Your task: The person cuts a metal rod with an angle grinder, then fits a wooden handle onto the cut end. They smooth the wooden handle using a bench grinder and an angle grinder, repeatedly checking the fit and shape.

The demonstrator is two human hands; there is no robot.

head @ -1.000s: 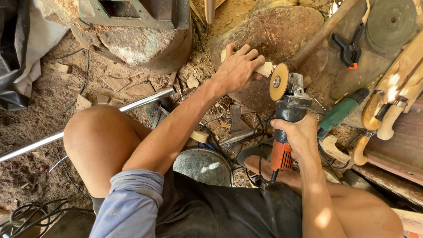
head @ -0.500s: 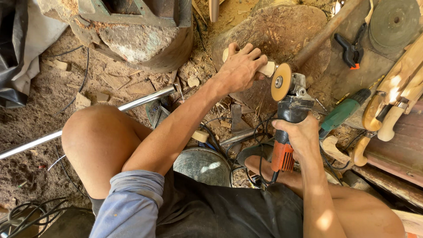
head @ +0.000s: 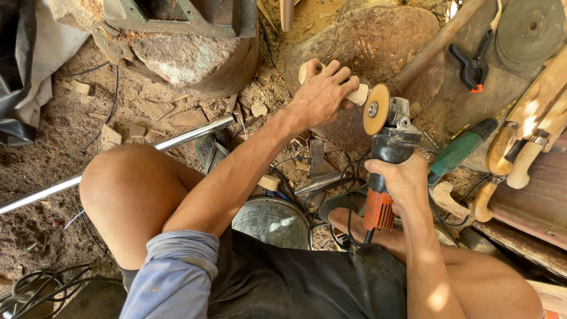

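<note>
Orange-bodied angle grinder (head: 384, 171), probably heavy and stiff, sits clenched by its barrel in the right hand (head: 400, 180), its sanding disc (head: 375, 109) touching a pale wooden peg (head: 354, 94). Light and rigid by its look, the peg is best held mid-length, where the left hand (head: 322, 94) wraps it. Beyond lie a log stump (head: 378, 41) and sawdust-strewn ground (head: 53, 142).

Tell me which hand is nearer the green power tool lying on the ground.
Right. The right hand grips the angle grinder just beside the green power tool; the left hand holds the wooden piece farther away, beyond the sanding disc.

Sunlit dirt floor (head: 53, 147) strewn with wood chips (head: 147, 109).
</note>
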